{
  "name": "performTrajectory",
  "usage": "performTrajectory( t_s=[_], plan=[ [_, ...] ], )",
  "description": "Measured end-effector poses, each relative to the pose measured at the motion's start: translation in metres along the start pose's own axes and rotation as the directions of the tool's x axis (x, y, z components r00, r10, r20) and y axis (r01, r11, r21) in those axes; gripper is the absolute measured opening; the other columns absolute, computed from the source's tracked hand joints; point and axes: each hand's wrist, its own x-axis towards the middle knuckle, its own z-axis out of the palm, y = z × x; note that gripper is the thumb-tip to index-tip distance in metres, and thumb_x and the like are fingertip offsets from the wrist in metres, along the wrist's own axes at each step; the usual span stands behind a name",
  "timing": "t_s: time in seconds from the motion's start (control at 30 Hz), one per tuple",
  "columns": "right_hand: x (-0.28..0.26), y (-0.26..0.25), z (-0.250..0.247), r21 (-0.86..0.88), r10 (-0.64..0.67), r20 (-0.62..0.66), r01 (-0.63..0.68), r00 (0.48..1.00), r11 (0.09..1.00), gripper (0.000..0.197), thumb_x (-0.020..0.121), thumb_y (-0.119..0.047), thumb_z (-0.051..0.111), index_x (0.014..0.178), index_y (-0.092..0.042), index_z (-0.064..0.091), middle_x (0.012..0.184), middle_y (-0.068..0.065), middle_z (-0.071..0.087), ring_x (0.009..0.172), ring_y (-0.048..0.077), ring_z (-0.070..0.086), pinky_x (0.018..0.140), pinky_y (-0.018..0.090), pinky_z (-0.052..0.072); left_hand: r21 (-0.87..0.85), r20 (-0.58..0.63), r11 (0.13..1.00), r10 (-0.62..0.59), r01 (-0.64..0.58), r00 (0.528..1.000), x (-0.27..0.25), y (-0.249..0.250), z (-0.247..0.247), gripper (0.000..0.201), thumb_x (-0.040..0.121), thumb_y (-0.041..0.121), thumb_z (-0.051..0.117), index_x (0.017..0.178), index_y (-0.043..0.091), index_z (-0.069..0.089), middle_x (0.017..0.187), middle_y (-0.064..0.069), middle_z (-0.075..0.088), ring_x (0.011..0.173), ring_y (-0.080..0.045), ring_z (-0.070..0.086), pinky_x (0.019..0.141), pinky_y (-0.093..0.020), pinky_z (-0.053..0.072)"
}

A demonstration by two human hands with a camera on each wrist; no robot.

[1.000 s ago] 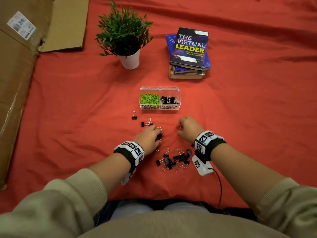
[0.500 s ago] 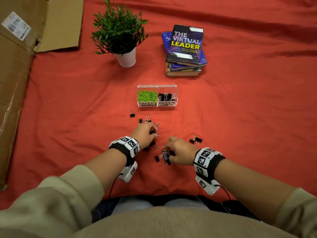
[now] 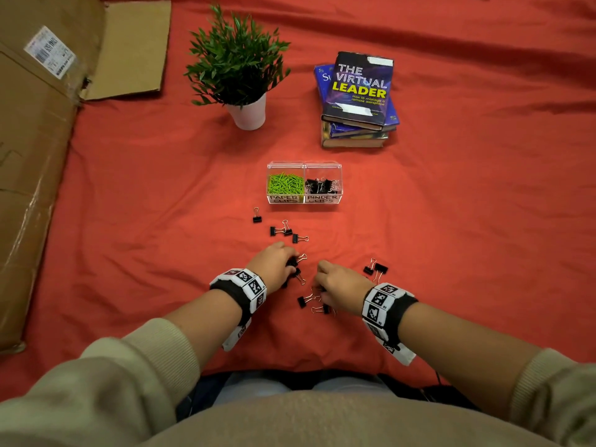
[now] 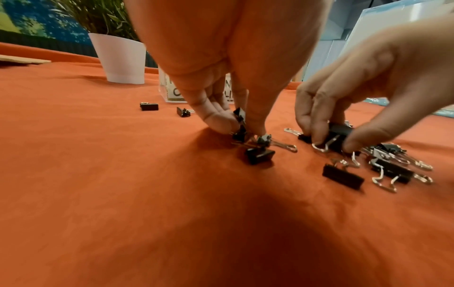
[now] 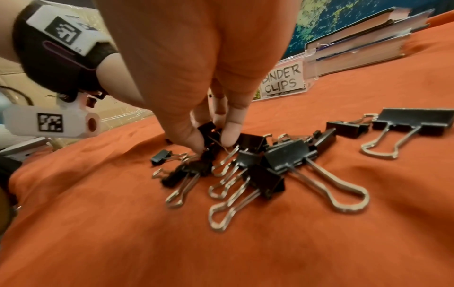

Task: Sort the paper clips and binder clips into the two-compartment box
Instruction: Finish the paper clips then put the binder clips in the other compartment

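Note:
A clear two-compartment box (image 3: 304,201) stands mid-cloth, green paper clips in the side labelled PAPER CLIPS, black binder clips in the side labelled BINDER CLIPS (image 5: 282,81). Black binder clips lie scattered on the red cloth in front of it. My left hand (image 3: 292,264) pinches a small black binder clip (image 4: 239,124) between thumb and fingertips, low on the cloth. My right hand (image 3: 319,287) pinches another binder clip (image 5: 209,130) at the edge of a pile of binder clips (image 5: 267,161). Two more clips (image 3: 375,269) lie to the right of that hand.
A potted plant in a white pot (image 3: 246,111) and a stack of books (image 3: 358,101) stand behind the box. Flattened cardboard (image 3: 35,140) covers the left edge. Several loose clips (image 3: 283,232) lie between my left hand and the box.
My right hand has moved back from near the box down to the clip pile and closed its fingers on a clip. My left hand stays at its spot, still working the clips there.

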Motion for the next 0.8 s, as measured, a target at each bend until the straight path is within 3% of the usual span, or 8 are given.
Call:
performTrajectory(
  t_s=[0.13,0.23,0.3,0.37,0.47,0.6,0.73,0.8],
  plan=[
    [0.007,0.009,-0.035,0.265,0.141,-0.152,-0.097,0.978,0.959,0.017,0.083,-0.016,0.06,0.096,-0.008,0.066,0.101,0.008,0.059,0.09,0.026,0.061,0.079,0.031,0.05,-0.007,0.004,1.0,-0.022,0.022,1.0,0.001,0.001,-0.002,0.029,0.088,0.026,0.063,0.113,0.012,0.06,0.116,-0.008,0.054,0.114,-0.027,0.052,0.096,-0.036,0.042],
    [0.02,0.02,-0.082,0.486,0.328,-0.301,-0.152,0.896,0.86,0.011,0.083,-0.014,0.065,0.093,-0.012,0.069,0.083,-0.004,0.059,0.077,0.013,0.06,0.068,0.019,0.048,-0.081,-0.009,0.996,-0.043,0.042,0.999,0.002,0.002,-0.003,0.023,0.085,0.021,0.067,0.105,0.011,0.06,0.114,-0.007,0.051,0.109,-0.024,0.053,0.093,-0.033,0.042],
    [0.037,0.032,-0.11,0.521,0.384,-0.4,-0.138,0.832,0.842,0.013,0.083,-0.015,0.066,0.095,-0.011,0.07,0.086,-0.003,0.059,0.074,0.008,0.055,0.068,0.016,0.044,-0.117,-0.024,0.993,-0.036,0.033,0.999,0.004,0.001,-0.003,0.017,0.082,0.017,0.069,0.094,0.013,0.059,0.108,-0.005,0.055,0.103,-0.023,0.055,0.084,-0.028,0.04],
    [0.056,0.042,-0.129,0.481,0.4,-0.434,-0.168,0.807,0.86,0.02,0.085,-0.017,0.064,0.103,-0.01,0.069,0.099,0.005,0.06,0.081,0.013,0.056,0.074,0.019,0.045,-0.116,-0.023,0.993,-0.024,0.021,0.999,0.004,0.0,-0.003,0.014,0.081,0.016,0.069,0.089,0.015,0.058,0.103,-0.003,0.059,0.098,-0.022,0.057,0.078,-0.026,0.04],
    [0.082,0.051,-0.139,0.39,0.388,-0.393,-0.231,0.833,0.891,0.03,0.087,-0.018,0.061,0.115,-0.01,0.066,0.113,0.013,0.06,0.101,0.028,0.058,0.089,0.033,0.047,-0.118,-0.02,0.993,0.001,-0.004,1.0,0.005,0.0,-0.003,0.013,0.08,0.014,0.068,0.083,0.017,0.056,0.098,-0.002,0.062,0.092,-0.02,0.058,0.076,-0.028,0.043],
    [0.087,0.056,-0.135,0.311,0.348,-0.325,-0.248,0.879,0.917,0.034,0.089,-0.013,0.056,0.122,-0.009,0.062,0.128,0.015,0.058,0.116,0.03,0.056,0.098,0.03,0.042,-0.176,-0.018,0.984,0.022,-0.024,1.0,0.007,-0.001,-0.006,0.017,0.079,0.009,0.067,0.084,0.02,0.055,0.087,0.003,0.059,0.083,-0.018,0.057,0.073,-0.027,0.043],
    [0.059,0.056,-0.119,0.434,0.388,-0.444,-0.185,0.807,0.881,0.02,0.085,-0.004,0.052,0.097,-0.009,0.068,0.096,0.005,0.055,0.084,0.016,0.052,0.084,0.03,0.048,-0.24,-0.106,0.969,0.025,-0.05,0.994,0.021,0.01,-0.028,0.015,0.083,0.01,0.065,0.097,0.016,0.063,0.088,0.005,0.059,0.081,-0.014,0.056,0.071,-0.021,0.041],
    [0.042,0.054,-0.096,0.378,0.313,-0.33,-0.179,0.891,0.908,0.019,0.084,-0.007,0.054,0.098,-0.013,0.065,0.095,0.002,0.054,0.084,0.014,0.051,0.087,0.037,0.05,-0.26,-0.175,0.963,0.026,-0.072,0.984,0.035,0.022,-0.047,0.012,0.087,0.013,0.064,0.098,0.018,0.064,0.091,0.008,0.058,0.083,-0.008,0.055,0.071,-0.016,0.041]
  ],
)
